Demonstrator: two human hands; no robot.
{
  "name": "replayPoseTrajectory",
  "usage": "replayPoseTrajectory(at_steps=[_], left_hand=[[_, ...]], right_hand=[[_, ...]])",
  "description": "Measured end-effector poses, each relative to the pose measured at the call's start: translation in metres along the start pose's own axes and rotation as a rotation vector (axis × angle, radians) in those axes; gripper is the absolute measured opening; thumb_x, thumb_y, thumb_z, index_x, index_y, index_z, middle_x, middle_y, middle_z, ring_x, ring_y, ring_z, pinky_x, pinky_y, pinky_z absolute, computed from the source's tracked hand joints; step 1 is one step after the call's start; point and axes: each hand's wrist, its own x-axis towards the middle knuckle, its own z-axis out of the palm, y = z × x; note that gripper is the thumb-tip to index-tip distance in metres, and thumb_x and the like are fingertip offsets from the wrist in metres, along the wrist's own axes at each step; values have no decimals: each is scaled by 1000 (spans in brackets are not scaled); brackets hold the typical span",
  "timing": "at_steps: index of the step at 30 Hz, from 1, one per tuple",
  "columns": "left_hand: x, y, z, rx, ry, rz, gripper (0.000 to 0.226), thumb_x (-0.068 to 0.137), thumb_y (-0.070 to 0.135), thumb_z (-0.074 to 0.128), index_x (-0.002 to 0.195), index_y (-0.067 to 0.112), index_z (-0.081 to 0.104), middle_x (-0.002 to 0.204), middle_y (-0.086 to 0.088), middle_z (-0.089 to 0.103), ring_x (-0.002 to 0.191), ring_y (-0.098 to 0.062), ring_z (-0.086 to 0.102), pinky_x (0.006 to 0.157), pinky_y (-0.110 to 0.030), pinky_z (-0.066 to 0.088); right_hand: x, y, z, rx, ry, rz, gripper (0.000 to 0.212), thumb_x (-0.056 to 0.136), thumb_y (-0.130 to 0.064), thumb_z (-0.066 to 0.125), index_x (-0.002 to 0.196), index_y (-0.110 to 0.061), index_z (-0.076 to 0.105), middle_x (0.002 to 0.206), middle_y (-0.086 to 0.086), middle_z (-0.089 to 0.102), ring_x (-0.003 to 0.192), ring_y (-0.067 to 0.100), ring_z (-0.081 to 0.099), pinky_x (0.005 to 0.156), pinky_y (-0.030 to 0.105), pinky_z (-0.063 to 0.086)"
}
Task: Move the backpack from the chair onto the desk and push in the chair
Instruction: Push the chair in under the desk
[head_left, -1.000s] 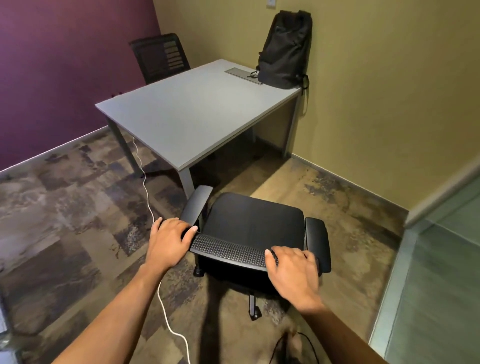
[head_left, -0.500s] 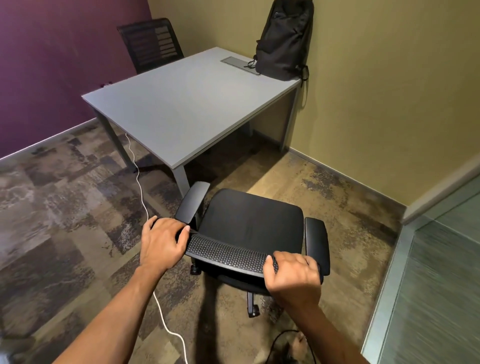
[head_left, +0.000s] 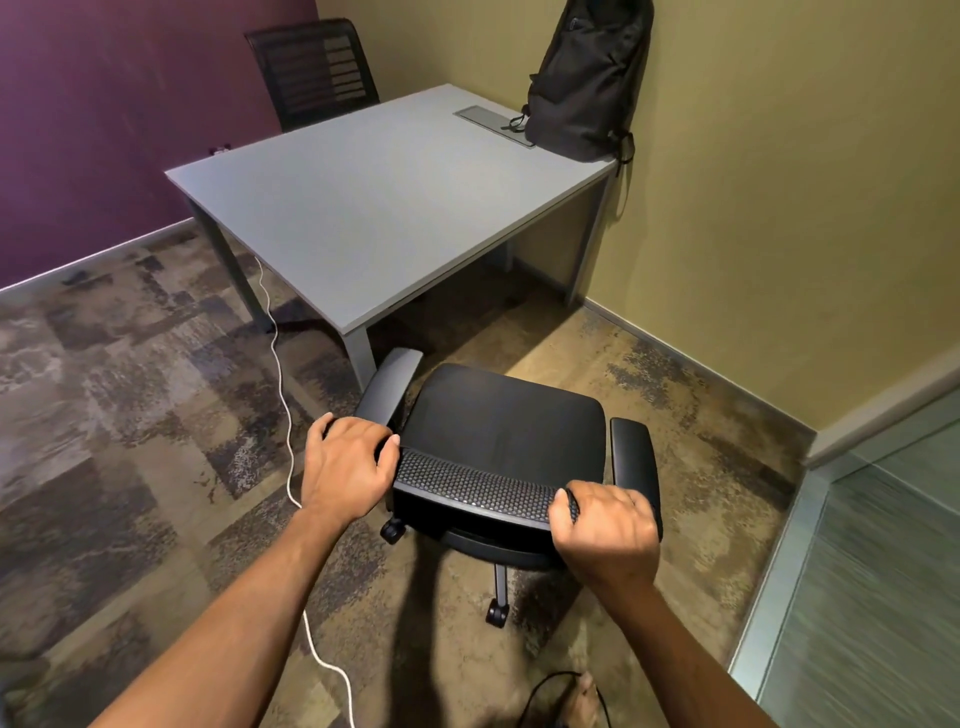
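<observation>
The top edge of the chair (head_left: 509, 431) backrest is gripped by 2 hands. The left hand (head_left: 345, 470) is laid palm down over the left corner of the backrest, fingers curled over the edge, thumb pointing toward the mesh. The right hand (head_left: 605, 530) is closed in a fist around the right corner, knuckles up. Both forearms are extended forward and angled inward from the bottom of the view. The chair is positioned just short of the desk (head_left: 384, 208), seat facing it, left armrest near the desk leg. The backpack (head_left: 587, 78) is stood upright on the far right corner of the desk, leaned against the wall. A white cable (head_left: 283, 395) is seen along the floor beside the left hand.
</observation>
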Motion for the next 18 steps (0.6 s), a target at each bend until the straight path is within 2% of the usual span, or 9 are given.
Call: replayPoseTrajectory(at_steps=[3, 10, 18], left_hand=[[12, 9, 6, -8, -5, -18, 37, 92, 44, 37, 84, 27, 70, 90, 8, 72, 101, -17, 63, 108, -45, 28], [42, 30, 18, 7, -37, -43, 38, 93, 46, 37, 86, 27, 69, 94, 8, 73, 103, -17, 63, 108, -48, 31], [84, 60, 30, 0, -57, -121, 41, 93, 47, 34, 88, 27, 70, 98, 8, 73, 107, -16, 61, 110, -47, 29]], right_hand=[[18, 11, 5, -1, -38, 11, 33, 85, -37, 44, 71, -20, 68, 67, 2, 70, 70, 28, 67, 77, 38, 48], [65, 36, 18, -19, -23, -6, 31, 85, -33, 44, 66, -19, 64, 64, 3, 66, 67, 29, 64, 76, 38, 47], [126, 66, 29, 18, 72, -120, 31, 85, -28, 47, 64, -13, 65, 61, 6, 65, 62, 31, 62, 72, 39, 49]])
